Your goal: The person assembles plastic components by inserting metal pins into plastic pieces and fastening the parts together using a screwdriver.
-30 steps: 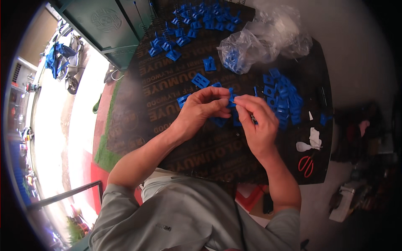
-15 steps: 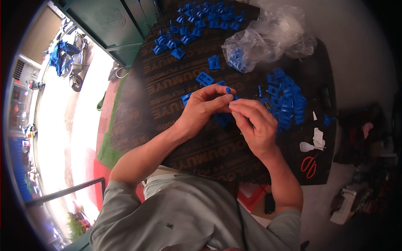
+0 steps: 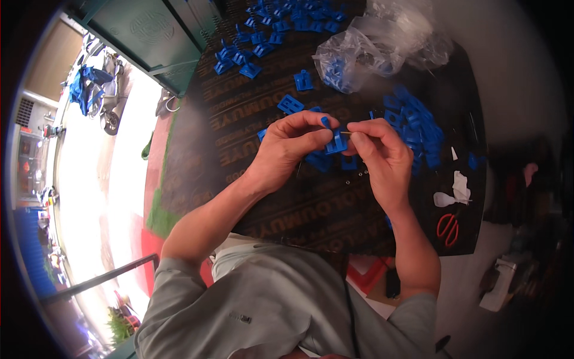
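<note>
My left hand [image 3: 281,146] pinches a small blue plastic part [image 3: 337,142] between thumb and forefinger, over the middle of the dark table. Just to its right, my right hand [image 3: 385,155] is closed on a thin brass-coloured pin [image 3: 346,133], which points left at the blue part. Whether the pin's tip has entered the part I cannot tell. More blue plastic pieces [image 3: 320,160] lie below the hands, partly hidden by them. A few tiny shiny nuts or rings [image 3: 360,174] rest on the tabletop near my right wrist.
A heap of blue parts [image 3: 418,128] lies to the right, and more blue parts with springs [image 3: 260,45] stand at the far left. A clear plastic bag [image 3: 388,45] sits at the back. Red-handled scissors [image 3: 447,230] and a white scrap [image 3: 460,186] are near the right edge.
My right hand has drawn away to the right from the left, bringing the brass-coloured pin and the blue part into sight. The view has shifted slightly.
</note>
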Demonstrator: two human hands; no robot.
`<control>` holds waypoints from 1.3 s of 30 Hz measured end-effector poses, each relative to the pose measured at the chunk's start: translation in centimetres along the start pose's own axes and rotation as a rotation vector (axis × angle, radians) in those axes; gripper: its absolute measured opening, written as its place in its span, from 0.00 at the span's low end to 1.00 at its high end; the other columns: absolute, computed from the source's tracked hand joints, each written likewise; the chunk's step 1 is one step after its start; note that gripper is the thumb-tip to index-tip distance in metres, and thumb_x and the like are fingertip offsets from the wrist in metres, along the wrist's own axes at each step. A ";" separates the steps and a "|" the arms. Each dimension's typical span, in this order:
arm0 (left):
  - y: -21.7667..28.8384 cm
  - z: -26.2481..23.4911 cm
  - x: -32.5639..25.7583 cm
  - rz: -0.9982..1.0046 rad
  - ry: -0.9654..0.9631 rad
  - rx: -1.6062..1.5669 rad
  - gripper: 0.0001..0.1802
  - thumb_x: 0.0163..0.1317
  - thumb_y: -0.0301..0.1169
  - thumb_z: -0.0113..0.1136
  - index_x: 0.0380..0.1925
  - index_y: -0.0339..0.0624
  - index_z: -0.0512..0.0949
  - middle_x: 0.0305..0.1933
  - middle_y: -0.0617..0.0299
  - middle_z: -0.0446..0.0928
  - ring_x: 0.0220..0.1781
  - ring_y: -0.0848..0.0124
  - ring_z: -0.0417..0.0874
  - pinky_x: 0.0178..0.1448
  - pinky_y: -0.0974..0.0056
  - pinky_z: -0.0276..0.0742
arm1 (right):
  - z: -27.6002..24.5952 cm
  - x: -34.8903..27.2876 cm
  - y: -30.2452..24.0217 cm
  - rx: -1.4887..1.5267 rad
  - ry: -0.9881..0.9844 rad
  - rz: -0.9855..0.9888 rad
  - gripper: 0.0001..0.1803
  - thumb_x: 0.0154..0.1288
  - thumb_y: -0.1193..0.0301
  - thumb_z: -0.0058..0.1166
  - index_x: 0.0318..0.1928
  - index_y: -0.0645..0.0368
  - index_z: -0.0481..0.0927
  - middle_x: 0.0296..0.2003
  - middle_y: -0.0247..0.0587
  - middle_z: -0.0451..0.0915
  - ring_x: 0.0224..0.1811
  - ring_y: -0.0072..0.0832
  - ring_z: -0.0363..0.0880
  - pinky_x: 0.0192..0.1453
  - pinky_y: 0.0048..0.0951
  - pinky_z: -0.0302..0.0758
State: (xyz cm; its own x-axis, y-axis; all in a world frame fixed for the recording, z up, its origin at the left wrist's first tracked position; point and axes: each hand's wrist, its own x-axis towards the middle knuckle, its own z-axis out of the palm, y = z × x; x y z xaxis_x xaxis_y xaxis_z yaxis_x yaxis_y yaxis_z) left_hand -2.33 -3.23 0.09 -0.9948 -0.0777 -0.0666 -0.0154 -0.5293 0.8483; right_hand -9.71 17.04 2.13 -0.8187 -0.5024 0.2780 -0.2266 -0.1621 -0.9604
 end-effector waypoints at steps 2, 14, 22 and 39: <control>0.2 0.2 -0.1 -0.010 -0.045 -0.103 0.11 0.74 0.24 0.68 0.55 0.42 0.86 0.57 0.64 0.87 0.56 0.74 0.87 0.65 0.64 0.82 | 0.1 -0.1 -0.3 0.106 0.009 0.116 0.07 0.81 0.78 0.59 0.53 0.65 0.86 0.47 0.33 0.83 0.44 0.18 0.86 0.52 0.23 0.87; 0.6 -1.3 0.4 -0.108 -0.234 -0.308 0.23 0.76 0.23 0.65 0.69 0.42 0.79 0.63 0.57 0.86 0.64 0.67 0.87 0.69 0.56 0.85 | -0.7 -0.1 -1.8 -0.041 -0.031 -0.061 0.07 0.75 0.81 0.64 0.50 0.63 0.88 0.43 0.36 0.85 0.42 0.17 0.85 0.46 0.20 0.82; 0.4 -1.8 0.6 -0.146 -0.329 -0.380 0.26 0.74 0.22 0.66 0.71 0.43 0.78 0.62 0.57 0.85 0.62 0.67 0.87 0.65 0.57 0.86 | -0.4 -0.3 -1.7 -0.034 -0.010 -0.165 0.08 0.70 0.84 0.66 0.47 0.61 0.88 0.42 0.36 0.86 0.39 0.19 0.87 0.40 0.23 0.84; 0.6 -1.8 0.5 -0.167 -0.346 -0.385 0.26 0.73 0.21 0.66 0.71 0.43 0.78 0.62 0.58 0.84 0.64 0.66 0.86 0.69 0.58 0.85 | -0.6 0.1 -2.8 -0.304 -0.067 -0.377 0.09 0.67 0.84 0.69 0.44 0.60 0.86 0.41 0.39 0.87 0.40 0.26 0.89 0.41 0.25 0.85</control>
State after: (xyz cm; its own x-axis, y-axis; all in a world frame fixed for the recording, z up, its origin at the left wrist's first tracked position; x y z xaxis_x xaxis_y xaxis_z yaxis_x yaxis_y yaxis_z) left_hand -2.64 -5.13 -0.37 -0.9581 0.2824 0.0482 -0.2027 -0.7871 0.5826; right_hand -9.45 17.95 4.80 -0.6164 -0.5118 0.5984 -0.6527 -0.0929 -0.7519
